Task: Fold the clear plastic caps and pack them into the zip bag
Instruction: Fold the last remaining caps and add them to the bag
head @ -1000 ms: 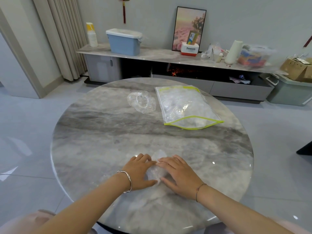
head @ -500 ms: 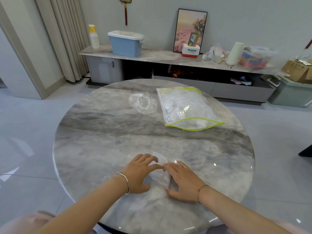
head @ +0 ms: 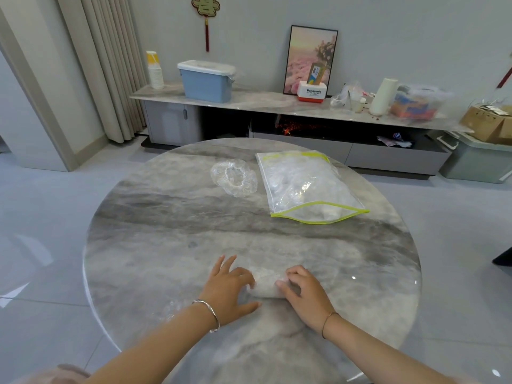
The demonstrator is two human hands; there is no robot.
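Observation:
A clear plastic cap (head: 264, 284), folded into a small bundle, lies near the front of the round marble table (head: 155, 245). My left hand (head: 231, 286) holds its left end with curled fingers and thumb. My right hand (head: 303, 292) grips its right end, fingers curled over it. Farther back lies a loose, unfolded clear cap (head: 234, 177). To its right sits the zip bag (head: 303, 187) with a yellow-green edge, its mouth open toward me and several clear caps inside.
Behind the table runs a low cabinet (head: 277, 106) carrying a blue bin (head: 206, 81), a framed picture (head: 311, 59), a white roll (head: 383, 97) and bags. A grey crate (head: 476, 159) and cardboard boxes stand at the right. Curtains hang at the left.
The cap was pressed flat under both hands; it is now rolled into a compact bundle. My hands have moved apart to its two ends with fingers curled round it.

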